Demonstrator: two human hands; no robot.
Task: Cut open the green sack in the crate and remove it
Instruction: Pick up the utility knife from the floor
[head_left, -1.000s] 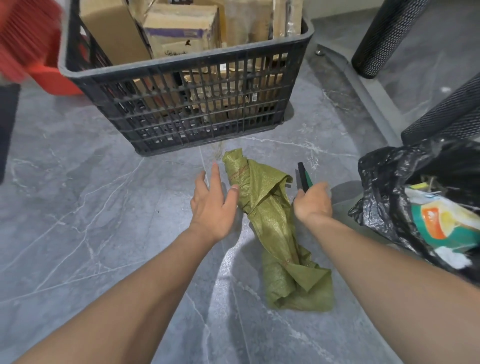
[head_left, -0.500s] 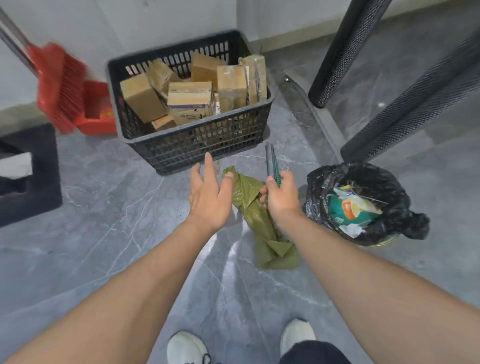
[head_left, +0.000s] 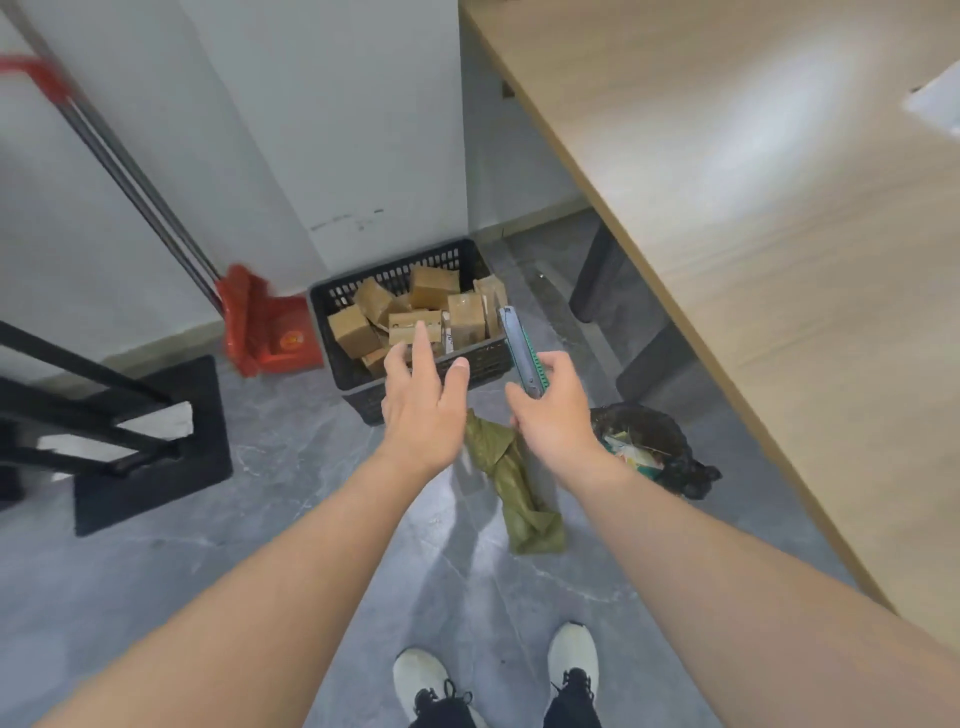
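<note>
Green sack (head_left: 511, 483), crumpled woven plastic

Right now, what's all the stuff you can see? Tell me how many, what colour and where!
sack: one, green, crumpled on the grey floor in front of the crate
crate: one, black, on the floor by the wall
cardboard boxes: several, brown, inside the crate
knife: one, grey and green, in the right hand
bin bag: one, black, with rubbish in it, right of the sack
broom and dustpan: one each, red, left of the crate
table: one, light wood, on the right
stand: one, black, far left
shoes: two, white, bottom of the view
left hand: one, open, holds nothing
right hand: one, grips the knife
</note>
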